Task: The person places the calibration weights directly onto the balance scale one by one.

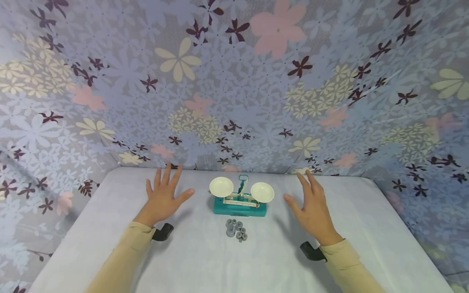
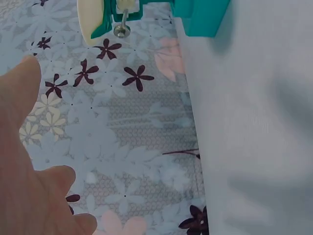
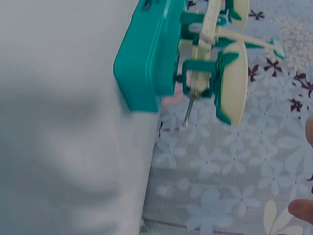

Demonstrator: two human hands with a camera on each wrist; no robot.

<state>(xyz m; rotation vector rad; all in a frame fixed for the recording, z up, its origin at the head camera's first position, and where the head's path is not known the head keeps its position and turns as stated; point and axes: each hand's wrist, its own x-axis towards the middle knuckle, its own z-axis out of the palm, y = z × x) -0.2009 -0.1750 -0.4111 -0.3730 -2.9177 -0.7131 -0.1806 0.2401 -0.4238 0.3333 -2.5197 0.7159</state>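
While the left hand (image 1: 163, 200) and right hand (image 1: 314, 209) are spread, holding nothing, the balance scale (image 1: 240, 201) stands between them on the table (image 1: 198, 260), grey weights (image 1: 231, 231) just in front. Good handling likely means pinching weights singly, without jarring the pans (image 1: 221, 187).

My left fingers (image 2: 57, 177) reach in spread from the left edge, well apart from the teal balance (image 2: 203, 19), which the top edge cuts off. Its cream pan (image 2: 88, 22) sits upper left, a metal screw (image 2: 122, 31) just beside it. Flower-patterned cloth (image 2: 132, 115) fills the middle; pale tabletop (image 2: 249, 147) runs down the right, softly shadowed.
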